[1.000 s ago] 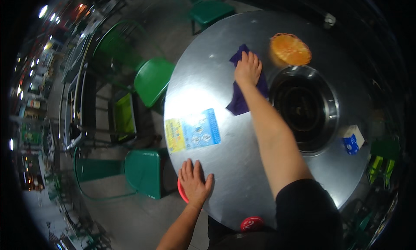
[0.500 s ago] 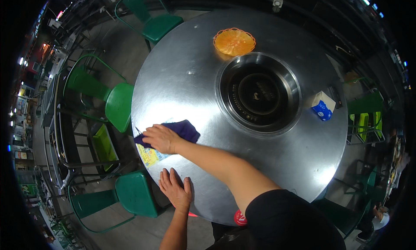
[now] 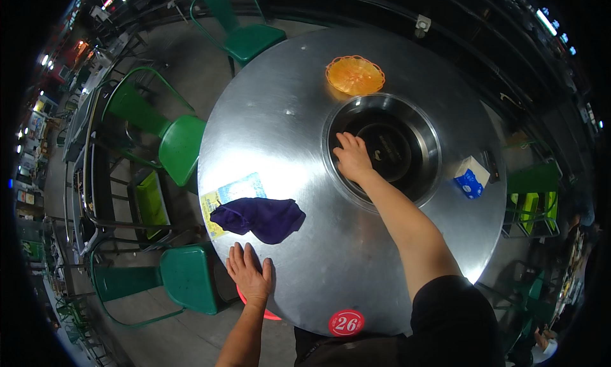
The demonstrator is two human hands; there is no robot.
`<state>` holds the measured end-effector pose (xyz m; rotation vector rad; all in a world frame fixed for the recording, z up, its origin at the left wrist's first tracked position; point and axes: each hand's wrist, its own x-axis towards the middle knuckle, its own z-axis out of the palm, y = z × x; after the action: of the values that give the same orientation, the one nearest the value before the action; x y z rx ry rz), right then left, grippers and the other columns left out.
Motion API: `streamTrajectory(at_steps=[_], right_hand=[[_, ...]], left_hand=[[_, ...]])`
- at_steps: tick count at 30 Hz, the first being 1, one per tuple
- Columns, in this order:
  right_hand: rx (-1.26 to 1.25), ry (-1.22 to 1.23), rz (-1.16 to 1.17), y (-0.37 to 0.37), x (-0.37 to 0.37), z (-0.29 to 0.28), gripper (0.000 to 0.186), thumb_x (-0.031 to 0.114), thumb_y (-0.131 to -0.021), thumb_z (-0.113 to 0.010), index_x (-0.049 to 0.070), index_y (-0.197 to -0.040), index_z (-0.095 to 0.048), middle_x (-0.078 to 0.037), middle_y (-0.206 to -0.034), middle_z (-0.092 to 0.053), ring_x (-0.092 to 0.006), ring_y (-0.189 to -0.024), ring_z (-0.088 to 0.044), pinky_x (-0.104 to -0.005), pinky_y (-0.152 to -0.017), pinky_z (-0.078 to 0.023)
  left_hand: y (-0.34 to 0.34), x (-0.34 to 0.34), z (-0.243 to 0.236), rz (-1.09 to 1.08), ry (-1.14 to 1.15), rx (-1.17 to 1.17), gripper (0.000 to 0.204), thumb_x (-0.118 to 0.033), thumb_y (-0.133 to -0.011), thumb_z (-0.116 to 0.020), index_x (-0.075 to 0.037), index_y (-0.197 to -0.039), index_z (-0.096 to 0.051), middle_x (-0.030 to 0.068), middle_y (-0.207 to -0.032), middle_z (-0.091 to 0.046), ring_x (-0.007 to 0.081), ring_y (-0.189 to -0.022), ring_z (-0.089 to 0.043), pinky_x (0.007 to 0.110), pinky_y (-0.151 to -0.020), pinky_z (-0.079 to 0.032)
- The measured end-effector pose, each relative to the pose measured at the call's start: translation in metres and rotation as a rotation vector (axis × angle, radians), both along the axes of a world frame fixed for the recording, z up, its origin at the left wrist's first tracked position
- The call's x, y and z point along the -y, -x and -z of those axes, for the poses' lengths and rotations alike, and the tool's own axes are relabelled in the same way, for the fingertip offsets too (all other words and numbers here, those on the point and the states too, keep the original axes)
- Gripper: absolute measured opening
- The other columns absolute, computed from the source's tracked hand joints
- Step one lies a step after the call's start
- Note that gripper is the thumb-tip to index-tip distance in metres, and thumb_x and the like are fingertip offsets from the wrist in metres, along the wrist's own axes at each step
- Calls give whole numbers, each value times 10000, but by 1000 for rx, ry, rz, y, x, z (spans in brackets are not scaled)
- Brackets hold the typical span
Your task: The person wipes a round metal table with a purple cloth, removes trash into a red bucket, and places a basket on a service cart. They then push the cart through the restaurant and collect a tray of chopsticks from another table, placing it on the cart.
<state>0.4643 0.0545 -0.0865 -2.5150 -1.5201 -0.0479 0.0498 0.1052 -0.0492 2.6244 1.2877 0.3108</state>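
Observation:
My right hand (image 3: 352, 156) reaches over the left inner side of the sunken round cooker well (image 3: 428, 126) in the steel table (image 3: 280, 138). It is empty, with its fingers apart. At the table's near left edge my left hand (image 3: 249, 275) rests flat, fingers stretched out and holding nothing. Just beyond it a crumpled dark purple cloth (image 3: 261, 219) lies partly over a blue and yellow printed sheet (image 3: 242, 187). Part of the dark cooker plate is hidden by my right hand and arm.
An orange lace-edged plastic basket (image 3: 355, 76) stands beyond the well. To its right sit a blue and white tissue box (image 3: 472, 177) and a small dark object (image 3: 490, 166). A red round sticker (image 3: 346, 323) marks the near edge. Green metal chairs (image 3: 181, 147) surround the table.
My right hand has let go of the purple cloth and moved right, to the cooker well. The cloth has shifted slightly, uncovering more of the printed sheet. My left hand stays at the edge.

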Motion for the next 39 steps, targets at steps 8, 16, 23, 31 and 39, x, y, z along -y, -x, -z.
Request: streamTrajectory(at_steps=[8, 16, 23, 31, 39], right_hand=[[83, 128, 7, 3, -22, 28, 234, 115, -862, -532, 33, -936, -739, -142, -1418, -488, -291, -1378, -356, -493, -1133, -243], [-114, -1, 41, 5, -7, 17, 192, 100, -840, -569, 37, -899, -741, -133, -1458, -452, -285, -1384, -346, -441, -1108, -291], [-1031, -382, 96, 131, 32, -104, 58, 85, -828, -687, 29, -840, -694, -136, -1341, -558, -222, -1065, -611, -310, -883, -482], [-1256, -296, -512, 356, -20, -121, 85, 46, -789, -646, 1, -861, -646, -90, -1026, -670, -206, -923, -639, -316, -804, -505], [-311, -436, -527, 342, -74, -66, 347, 157, -671, -828, 83, -951, -637, -100, -997, -656, -321, -1018, -612, -440, -869, -469]], left_hand=[[-1, 1, -3, -10, -14, -18, 607, -393, -856, -596, -50, -1345, -487, 204, -1463, -398, 373, -1393, -316, 528, -1155, -179], [1, 4, -6, -12, -8, 27, 613, -360, -824, -634, -65, -1342, -491, 203, -1463, -398, 375, -1390, -321, 527, -1149, -187], [11, 4, -8, -64, 36, 61, 629, -382, -818, -657, -20, -1316, -531, 239, -1430, -425, 394, -1369, -345, 533, -1142, -204], [41, 12, 35, 67, 336, 540, 522, -327, -843, -643, -60, -1283, -553, 196, -1391, -462, 345, -1346, -390, 490, -1116, -291], [232, 189, -24, 19, 412, 391, 379, -225, -833, -678, -66, -1171, -609, 183, -1262, -582, 367, -1169, -545, 489, -1000, -425]])
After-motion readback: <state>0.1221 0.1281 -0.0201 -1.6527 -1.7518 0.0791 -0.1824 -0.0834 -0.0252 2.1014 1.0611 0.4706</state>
